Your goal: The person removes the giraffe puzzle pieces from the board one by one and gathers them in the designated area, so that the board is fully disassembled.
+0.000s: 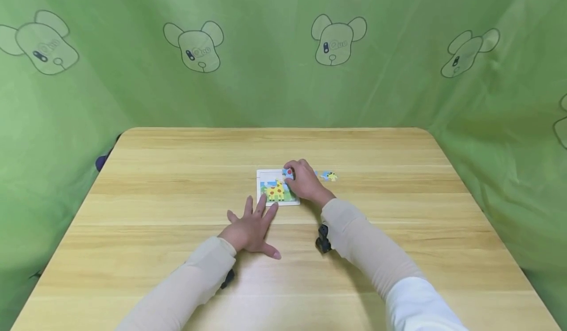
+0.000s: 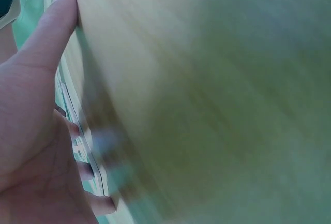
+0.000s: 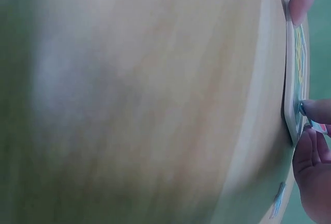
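Observation:
A jigsaw puzzle in a white tray (image 1: 258, 188) lies mid-table, its assembled pieces showing a yellow giraffe (image 1: 275, 191) with red spots. Thumb and fingers of my right hand (image 1: 306, 182) pinch a blue puzzle piece (image 1: 288, 173) with a red dot at the tray's upper right; the right wrist view shows this piece (image 3: 318, 127) tilted between the fingertips. My left hand (image 1: 253, 227) is spread with straight fingers, the fingertips resting on the tray's near edge. In the left wrist view, the left hand's palm (image 2: 31, 131) fills the left side.
To the right of the right hand lies a loose blue and yellow puzzle piece (image 1: 330, 176), with another bit of blue partly hidden beside the hand. The wooden table (image 1: 155, 183) reaches back to a green curtain (image 1: 266, 94) printed with bear heads.

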A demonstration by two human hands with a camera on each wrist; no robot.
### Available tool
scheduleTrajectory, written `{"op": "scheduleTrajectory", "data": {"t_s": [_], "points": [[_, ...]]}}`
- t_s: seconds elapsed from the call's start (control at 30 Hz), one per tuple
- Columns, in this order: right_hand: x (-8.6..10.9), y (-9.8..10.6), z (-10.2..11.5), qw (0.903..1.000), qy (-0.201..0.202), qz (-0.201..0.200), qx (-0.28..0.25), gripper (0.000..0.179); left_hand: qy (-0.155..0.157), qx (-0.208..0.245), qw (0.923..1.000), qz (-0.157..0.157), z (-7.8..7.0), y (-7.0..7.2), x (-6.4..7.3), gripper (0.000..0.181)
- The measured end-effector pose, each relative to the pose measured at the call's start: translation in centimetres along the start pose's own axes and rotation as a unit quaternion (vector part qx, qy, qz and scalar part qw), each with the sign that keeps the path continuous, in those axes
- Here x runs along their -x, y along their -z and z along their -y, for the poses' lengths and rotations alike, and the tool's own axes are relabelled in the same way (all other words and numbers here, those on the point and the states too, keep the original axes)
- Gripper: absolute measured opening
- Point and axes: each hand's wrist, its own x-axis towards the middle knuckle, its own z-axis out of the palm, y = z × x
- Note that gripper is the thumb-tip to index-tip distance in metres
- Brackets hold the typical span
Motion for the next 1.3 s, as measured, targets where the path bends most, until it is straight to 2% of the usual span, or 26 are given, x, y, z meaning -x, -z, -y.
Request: {"op": "scheduleTrajectory", "data": {"t_s": [0.27, 0.53, 0.7, 1.07, 1.3], "points": [[-0.1, 0.1, -0.3, 0.9997, -0.007, -0.006, -0.021, 0.031, 0.000, 0.002, 1.0000, -0.001, 0.1, -0.1, -0.1, 0.121], [0.3, 0.6, -0.9, 0.9991, 0.005, -0.029, -0.031, 0.031, 0.002, 0.003, 1.0000, -0.003, 0.2, -0.2, -0.1, 0.122], [0.6, 1.2, -1.5, 0.9982, -0.002, -0.048, -0.035, 0.030, -0.001, 0.006, 1.0000, -0.005, 0.1, -0.1, -0.1, 0.122], [1.2, 2.6, -2.9, 0.9970, -0.014, -0.062, -0.045, 0.029, -0.001, 0.003, 1.0000, -0.004, 0.2, -0.2, 0.0, 0.122], [1.6, 3.9, -4.6, 0.9962, -0.033, -0.062, -0.052, 0.029, 0.001, 0.008, 1.0000, 0.003, 0.0, 0.1, 0.2, 0.122]]}}
